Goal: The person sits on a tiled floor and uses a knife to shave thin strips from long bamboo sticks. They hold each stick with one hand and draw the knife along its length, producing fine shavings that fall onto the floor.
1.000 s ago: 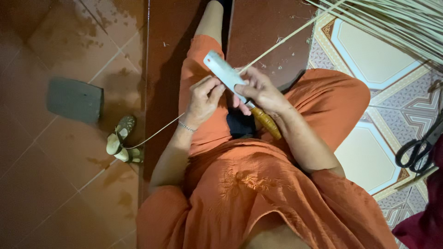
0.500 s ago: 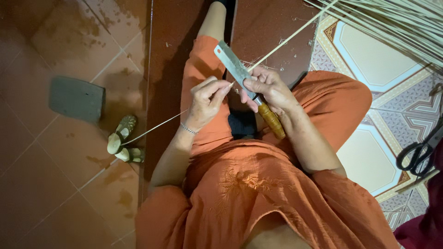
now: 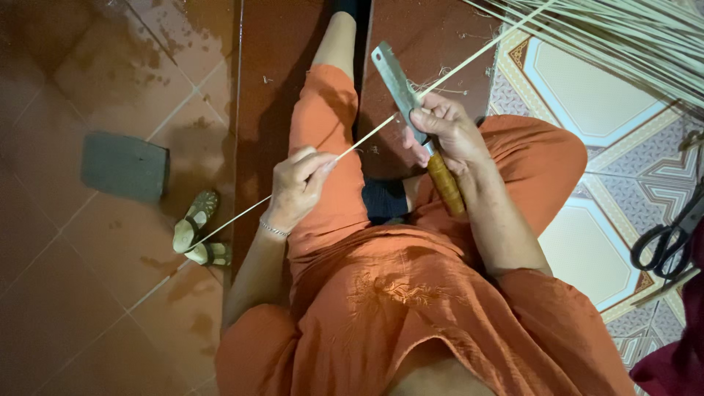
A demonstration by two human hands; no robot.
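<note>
Since a second ago the left hand has slid back along the strip, away from the blade and toward the body; the knife has turned so its flat face reads narrower and sits a bit further out over the leg.

Left hand: fingers pinched together on the thin pale strip, thumb and forefinger clamped on it, bracelet at the wrist. Strip runs straight through the pinch, tail end trailing down-left past the wrist toward the sandals, far end going up-right to the blade.

Right hand: closed around the knife where blade meets the wooden handle, handle butt pointing back at the body, blade pointing away. Thumb pressed by the strip at the blade edge; strip crosses the blade just beyond that grip and continues up-right into the bundle of pale strips on the floor.

Both hands work over the orange-trousered lap, apart from each other with the strip taut between.

Beyond the left grip, outboard: sandals on the brown tiles, then a dark grey block. Outboard of the right grip: black scissors on the patterned tile floor.
</note>
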